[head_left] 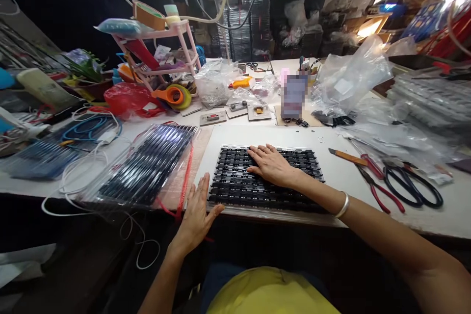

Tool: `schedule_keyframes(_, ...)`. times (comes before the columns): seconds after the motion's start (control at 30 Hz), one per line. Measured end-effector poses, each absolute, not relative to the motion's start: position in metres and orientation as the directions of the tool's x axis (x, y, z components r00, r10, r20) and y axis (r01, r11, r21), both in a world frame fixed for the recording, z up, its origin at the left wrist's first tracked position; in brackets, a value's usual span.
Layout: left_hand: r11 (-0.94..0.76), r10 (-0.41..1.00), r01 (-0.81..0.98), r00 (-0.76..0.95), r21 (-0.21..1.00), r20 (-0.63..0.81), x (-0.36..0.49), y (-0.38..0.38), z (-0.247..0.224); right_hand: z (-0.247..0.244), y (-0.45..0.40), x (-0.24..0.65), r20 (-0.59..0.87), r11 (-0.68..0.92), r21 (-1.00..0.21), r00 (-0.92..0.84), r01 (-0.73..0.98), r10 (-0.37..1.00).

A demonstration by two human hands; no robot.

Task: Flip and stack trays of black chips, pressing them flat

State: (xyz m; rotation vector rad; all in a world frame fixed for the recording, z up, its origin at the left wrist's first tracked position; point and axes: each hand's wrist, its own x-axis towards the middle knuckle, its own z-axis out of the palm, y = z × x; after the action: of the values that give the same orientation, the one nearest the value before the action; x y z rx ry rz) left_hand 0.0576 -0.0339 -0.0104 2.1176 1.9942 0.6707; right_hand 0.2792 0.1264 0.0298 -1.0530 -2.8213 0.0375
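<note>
In front of me on the white work board lies a clear plastic tray filled with rows of small black parts. My right hand rests palm down over the upper middle of these rows, its fingers stretched out and pointing left. A bangle circles that wrist. At the tray's left edge is my left hand, fingers extended and thumb spread toward the near left corner. Whether it touches the tray rim I cannot tell. Neither hand grips anything. Left of it lies another tray of black parts under clear plastic, with red ribbon beside it.
Scissors, red-handled pliers, a screwdriver and a cutter lie at the right. A pixelated upright panel, small blocks and plastic bags stand behind. White cable trails over the left edge.
</note>
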Motion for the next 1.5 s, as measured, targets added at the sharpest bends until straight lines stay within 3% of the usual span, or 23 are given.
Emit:
schedule_keyframes(0.23, -0.143, 0.972, 0.917, 0.060, 0.373, 0.226, 0.058, -0.031, -0.011, 0.040, 0.116, 0.288, 0.153, 0.736, -0.133, -0.720, 0.664, 0.677)
schedule_keyframes(0.47, -0.206, 0.952, 0.942, 0.130, 0.266, 0.279, 0.059, -0.028, -0.019, 0.057, 0.061, 0.354, 0.553, 0.593, -0.417, -0.325, 0.689, 0.767)
schedule_keyframes(0.7, -0.232, 0.918, 0.949, 0.142, 0.213, 0.370, 0.059, -0.024, -0.026, 0.014, 0.005, 0.406, 0.547, 0.464, -0.442, -0.180, 0.767, 0.818)
schedule_keyframes(1.0, -0.249, 0.908, 0.948, 0.158, 0.199, 0.387, 0.054, -0.023, -0.030, -0.013, -0.007, 0.427, 0.536, 0.329, -0.503, -0.010, 0.799, 0.844)
schedule_keyframes(1.13, -0.251, 0.924, 0.924, 0.138, 0.290, 0.357, 0.050, -0.021, -0.028, -0.015, 0.002, 0.425, 0.452, 0.291, -0.592, 0.011, 0.751, 0.892)
schedule_keyframes(1.37, -0.004, 0.982, 0.751, -0.121, 0.660, 0.143, 0.049, -0.034, -0.007, -0.008, 0.003, 0.416, 0.360, 0.183, -0.685, 0.109, 0.706, 0.927)
schedule_keyframes(1.5, 0.099, 0.971, 0.680, -0.226, 0.727, 0.079, 0.052, -0.058, 0.003, -0.005, -0.020, 0.427, 0.278, 0.099, -0.726, 0.159, 0.681, 0.947)
